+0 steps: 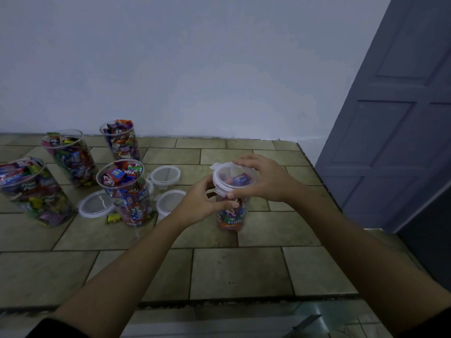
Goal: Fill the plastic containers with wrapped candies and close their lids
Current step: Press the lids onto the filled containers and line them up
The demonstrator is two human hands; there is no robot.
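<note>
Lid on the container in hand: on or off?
On. The clear lid sits on the candy container; right hand grips the lid, left hand holds the container. Flaps latched or not: cannot tell.

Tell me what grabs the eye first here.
The two hands meet right of centre: the left hand grips a candy-filled container while the right hand holds its lid on top. To the left stand four open containers heaped with bright wrapped candies, with loose lids lying among them on the tiled counter.
</note>
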